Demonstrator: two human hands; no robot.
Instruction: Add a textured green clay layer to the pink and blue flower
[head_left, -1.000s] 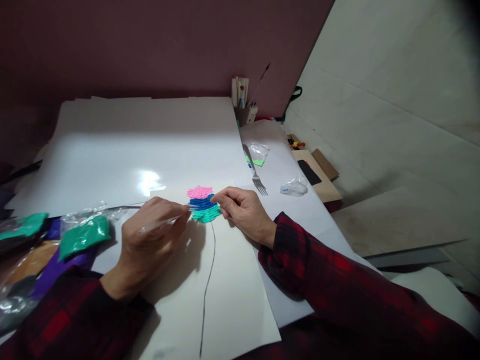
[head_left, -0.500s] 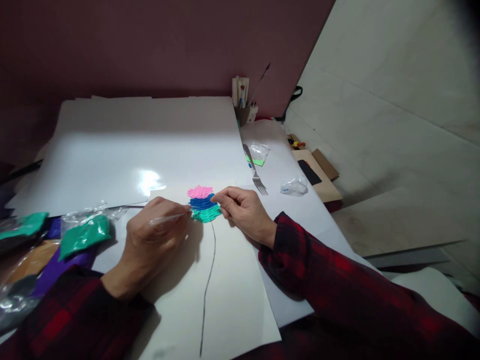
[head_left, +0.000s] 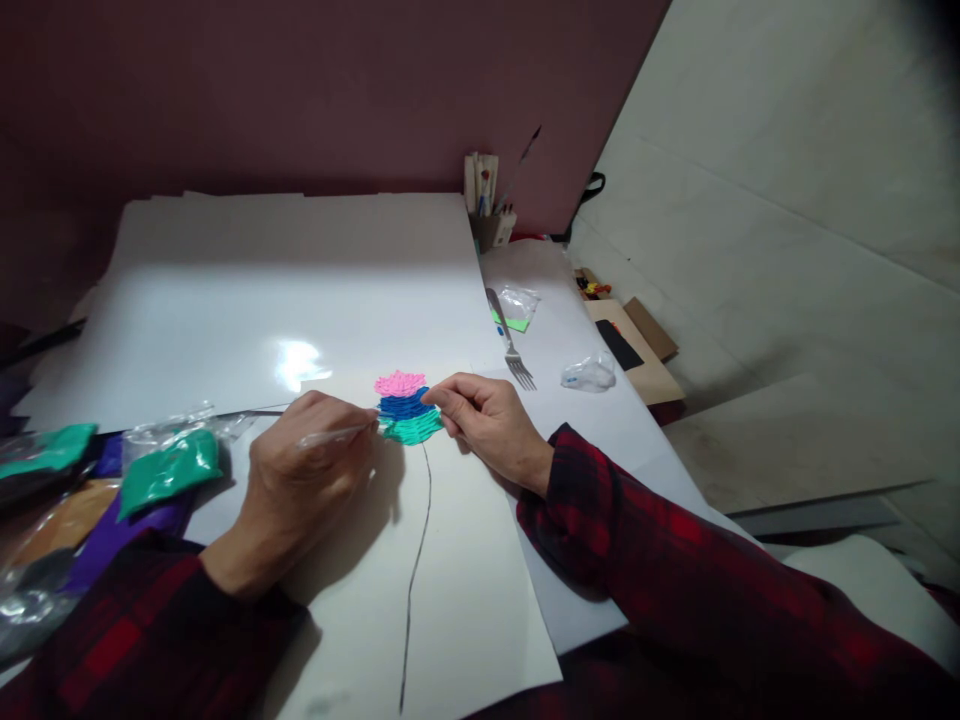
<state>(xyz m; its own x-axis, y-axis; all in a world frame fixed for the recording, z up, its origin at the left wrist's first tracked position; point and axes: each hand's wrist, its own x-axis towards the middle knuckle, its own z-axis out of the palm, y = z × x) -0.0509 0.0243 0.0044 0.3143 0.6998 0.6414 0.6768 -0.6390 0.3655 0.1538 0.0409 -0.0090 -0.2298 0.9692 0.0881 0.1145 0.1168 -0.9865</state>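
Note:
A clay flower (head_left: pixel 406 408) in pink, blue and teal bands sits on a white sheet of paper (head_left: pixel 420 580), above a drawn dark stem line (head_left: pixel 417 560). My left hand (head_left: pixel 300 480) is closed round a thin clear stick (head_left: pixel 337 434) whose tip touches the flower's left edge. My right hand (head_left: pixel 487 420) has its fingers pinched together, pressing on the flower's right edge. Both arms wear red plaid sleeves.
Bags of green, purple and orange clay (head_left: pixel 161 470) lie at the left. A metal fork (head_left: pixel 510 352), two small plastic bags (head_left: pixel 589 374), a pen holder (head_left: pixel 486 205) and cardboard pieces (head_left: pixel 637 350) lie to the right. A large white board (head_left: pixel 285 290) lies behind.
My left hand has drawn back slightly to the left and lifted the stick's handle end a little. My right hand has stayed put.

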